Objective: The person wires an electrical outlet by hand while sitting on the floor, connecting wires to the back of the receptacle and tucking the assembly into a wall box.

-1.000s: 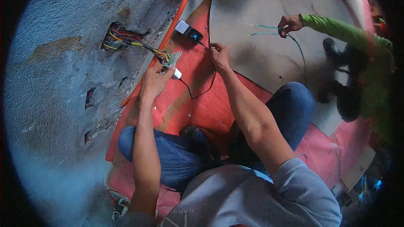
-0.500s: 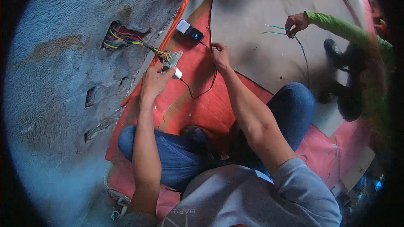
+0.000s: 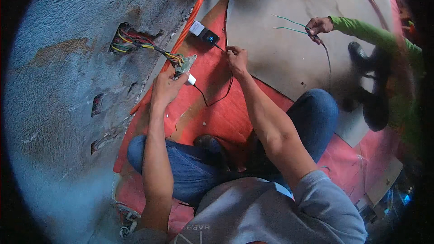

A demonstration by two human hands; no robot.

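Note:
My left hand (image 3: 166, 89) is closed around an electrical outlet (image 3: 184, 64), a pale, translucent piece wired from behind. A white plug-in charger (image 3: 191, 79) sits against the outlet beside my fingers. From the charger a black cable (image 3: 206, 102) loops over the red floor covering to a small black device (image 3: 208, 37) with a lit blue spot on its screen. My right hand (image 3: 238, 60) pinches that cable close to the device. Yellow, red, green and dark wires (image 3: 151, 48) run from the wall opening (image 3: 121, 38) to the outlet.
An orange corrugated conduit (image 3: 184, 35) follows the wall's foot. At right, a co-worker's hand (image 3: 319, 27) in a green sleeve holds a cable with two green wire ends (image 3: 291, 29) over a grey board (image 3: 266, 7). Two smaller holes (image 3: 97, 104) (image 3: 97, 146) pit the wall.
The co-worker's hand and the green wire ends have shifted slightly, with the wire tips farther left and up or down. My hands, the outlet and the charger stay in place.

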